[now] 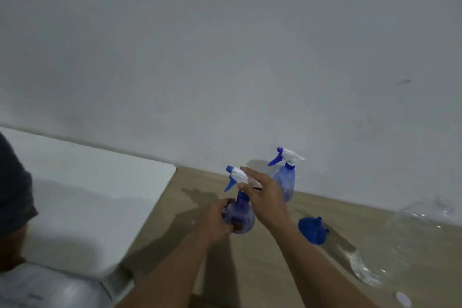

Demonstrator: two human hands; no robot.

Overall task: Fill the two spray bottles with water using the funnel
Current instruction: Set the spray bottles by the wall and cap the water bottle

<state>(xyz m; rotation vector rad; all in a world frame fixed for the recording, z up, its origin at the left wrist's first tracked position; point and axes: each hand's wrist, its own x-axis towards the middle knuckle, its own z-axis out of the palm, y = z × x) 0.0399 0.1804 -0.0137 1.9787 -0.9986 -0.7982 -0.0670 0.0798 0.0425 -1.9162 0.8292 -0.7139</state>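
Note:
The near blue spray bottle point(241, 217) stands on the wooden surface point(262, 270). My left hand point(216, 220) grips its round body from the left. My right hand point(262, 192) holds its white and blue spray head point(235, 176) between thumb and fingers, covering the rear of the head. The second blue spray bottle point(286, 180) stands upright behind, close to the wall, with its spray head on. A blue funnel point(312, 230) lies tipped on the surface to the right of my right arm, apart from both bottles.
A white tabletop point(87, 195) sits at the left. A clear plastic bottle point(363, 271) lies at the right front, a white cap point(403, 299) near it. More clear plastic point(430, 210) lies at the far right. A person's dark sleeve point(12, 187) shows at the left edge.

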